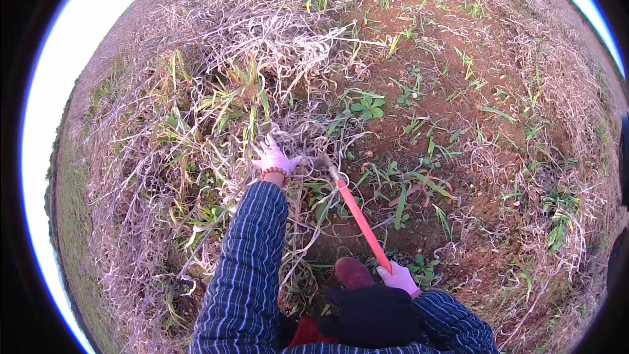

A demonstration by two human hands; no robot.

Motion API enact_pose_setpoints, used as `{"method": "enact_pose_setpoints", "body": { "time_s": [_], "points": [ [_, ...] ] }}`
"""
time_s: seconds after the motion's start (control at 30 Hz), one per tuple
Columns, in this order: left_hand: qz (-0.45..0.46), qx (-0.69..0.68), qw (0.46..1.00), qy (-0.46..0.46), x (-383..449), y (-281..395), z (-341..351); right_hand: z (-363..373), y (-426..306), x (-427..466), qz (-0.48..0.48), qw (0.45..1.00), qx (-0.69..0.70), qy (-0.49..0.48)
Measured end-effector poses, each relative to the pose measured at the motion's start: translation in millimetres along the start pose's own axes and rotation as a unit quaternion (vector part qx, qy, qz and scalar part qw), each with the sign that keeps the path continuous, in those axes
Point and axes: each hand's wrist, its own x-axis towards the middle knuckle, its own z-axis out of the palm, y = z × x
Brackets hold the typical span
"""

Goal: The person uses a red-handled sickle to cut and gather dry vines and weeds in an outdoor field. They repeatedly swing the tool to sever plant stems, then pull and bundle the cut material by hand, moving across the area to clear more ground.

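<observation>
My left hand (275,158), in what looks like a pale pink glove, reaches forward with its fingers spread over a tangle of dry grass (295,130). A reddish bead bracelet (273,171) circles that wrist. In my right hand (400,279), low and to the right, is the end of a red tool handle (363,223). The handle slants up and left to a metal socket (334,173). Around the tool's head (322,161) dry stems partly cover it, so its exact kind cannot be told. It lies just right of my left hand.
Dry stalks (147,196) lie thick on the left, with a pale heap (275,39) ahead. Reddish bare soil (457,73) with green weeds (368,107) spreads to the right. My brown shoe (353,273) stands below the handle. More dry grass (580,123) borders the right side.
</observation>
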Motion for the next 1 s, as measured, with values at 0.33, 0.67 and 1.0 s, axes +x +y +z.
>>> {"method": "enact_pose_setpoints", "body": {
  "time_s": [0.33, 0.67, 1.0],
  "points": [
    [-0.012, -0.028, 0.996, 0.083, -23.7, 17.2, 82.8, -71.0, -7.7, -23.0, -0.038, 0.966, -0.056, 0.251],
    [0.099, -0.268, 0.942, -0.179, 48.3, -43.9, 96.3, -78.5, -11.5, -60.9, -0.01, 0.951, -0.267, 0.155],
    [0.074, -0.215, 0.966, -0.125, 31.3, -47.0, 95.4, -85.1, 100.0, -163.1, 0.093, 0.918, -0.054, 0.381]
  ]
}}
